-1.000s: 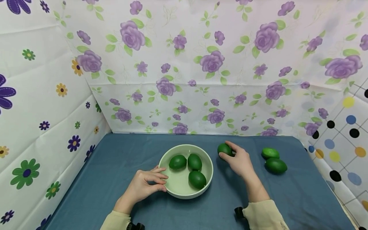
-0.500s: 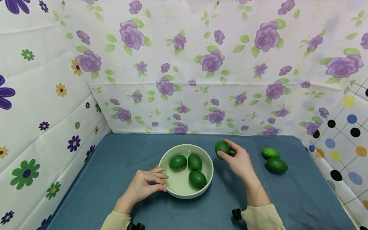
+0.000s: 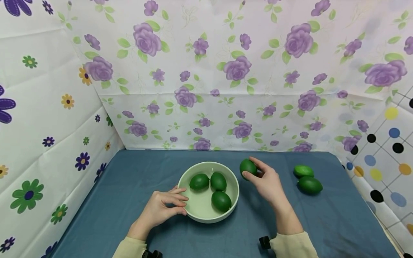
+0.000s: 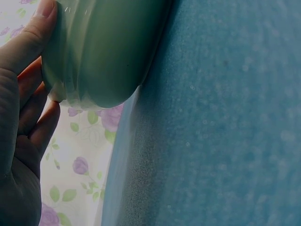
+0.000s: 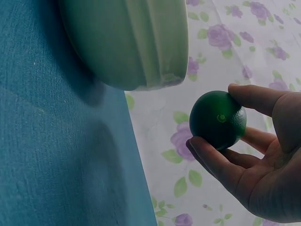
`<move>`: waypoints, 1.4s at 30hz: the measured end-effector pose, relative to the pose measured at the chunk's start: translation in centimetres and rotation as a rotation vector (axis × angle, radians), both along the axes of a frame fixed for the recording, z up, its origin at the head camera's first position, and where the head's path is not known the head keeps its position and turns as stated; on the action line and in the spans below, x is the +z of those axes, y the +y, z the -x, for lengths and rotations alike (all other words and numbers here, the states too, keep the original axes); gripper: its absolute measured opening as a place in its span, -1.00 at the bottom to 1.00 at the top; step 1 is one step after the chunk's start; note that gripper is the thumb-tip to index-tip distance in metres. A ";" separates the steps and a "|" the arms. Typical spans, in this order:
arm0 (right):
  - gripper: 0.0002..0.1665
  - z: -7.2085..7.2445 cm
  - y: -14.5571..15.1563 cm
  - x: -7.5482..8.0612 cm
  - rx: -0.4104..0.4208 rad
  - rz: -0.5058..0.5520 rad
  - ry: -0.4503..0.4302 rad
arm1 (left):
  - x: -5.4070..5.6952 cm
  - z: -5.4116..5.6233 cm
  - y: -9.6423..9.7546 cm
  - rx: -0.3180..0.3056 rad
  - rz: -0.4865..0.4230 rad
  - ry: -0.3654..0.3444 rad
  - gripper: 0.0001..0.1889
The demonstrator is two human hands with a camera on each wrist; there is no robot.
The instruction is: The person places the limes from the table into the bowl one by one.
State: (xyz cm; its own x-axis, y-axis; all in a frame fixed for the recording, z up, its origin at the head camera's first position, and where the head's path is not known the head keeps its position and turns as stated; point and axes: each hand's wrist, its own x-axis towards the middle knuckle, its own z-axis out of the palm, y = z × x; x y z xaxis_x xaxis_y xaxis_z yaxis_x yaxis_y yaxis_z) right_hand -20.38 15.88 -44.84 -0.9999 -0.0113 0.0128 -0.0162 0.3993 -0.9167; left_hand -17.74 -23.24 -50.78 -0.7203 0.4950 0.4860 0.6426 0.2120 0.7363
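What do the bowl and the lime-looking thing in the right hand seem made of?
Bowl: probably glazed ceramic, smooth and shiny, with light streaks on its banded wall; hard plastic is possible.
Lime-like piece in the right hand: glossy, dimpled green skin with a small end mark; real fruit or moulded plastic, unclear.

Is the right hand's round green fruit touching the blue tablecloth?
No, in the right wrist view the right hand holds the green fruit clear of the blue tablecloth.

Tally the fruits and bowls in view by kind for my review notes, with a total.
Pale green bowl: 1
Green fruits: 6 (3 inside the bowl, 1 in the right hand, 2 on the blue surface)
Total: 7
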 end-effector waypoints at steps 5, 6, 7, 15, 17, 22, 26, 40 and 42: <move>-0.19 -0.2 0.0 0.0 -0.003 0.000 0.006 | -0.1 0.1 0.1 -0.007 -0.007 -0.003 -0.84; -0.19 -0.3 0.0 0.0 -0.004 -0.003 0.008 | -0.1 0.1 0.0 -0.007 -0.009 -0.009 -0.84; -0.19 -0.3 -0.1 0.1 -0.006 -0.005 0.011 | -0.1 0.1 0.0 -0.006 -0.008 -0.008 -0.84; -0.18 -0.8 -0.8 0.6 0.032 -0.008 0.019 | 0.1 -0.1 0.0 0.004 -0.001 -0.016 -0.83; -0.18 -1.0 -1.0 0.8 0.041 -0.012 0.021 | 0.2 -0.1 0.0 0.007 0.000 -0.033 -0.83; -0.18 -1.3 -1.4 1.0 0.057 -0.017 0.035 | 0.3 -0.1 0.1 0.007 0.002 -0.015 -0.83; -0.18 -1.7 -2.0 1.2 0.074 -0.008 0.046 | 0.2 -0.1 0.1 0.002 -0.007 0.016 -0.85; -0.21 -2.6 -4.2 1.3 0.158 0.020 0.077 | 0.2 -0.1 0.0 0.013 0.008 0.000 -0.84; -0.22 -2.7 -4.6 1.3 0.164 0.029 0.071 | 0.2 -0.1 0.0 0.016 0.010 0.000 -0.84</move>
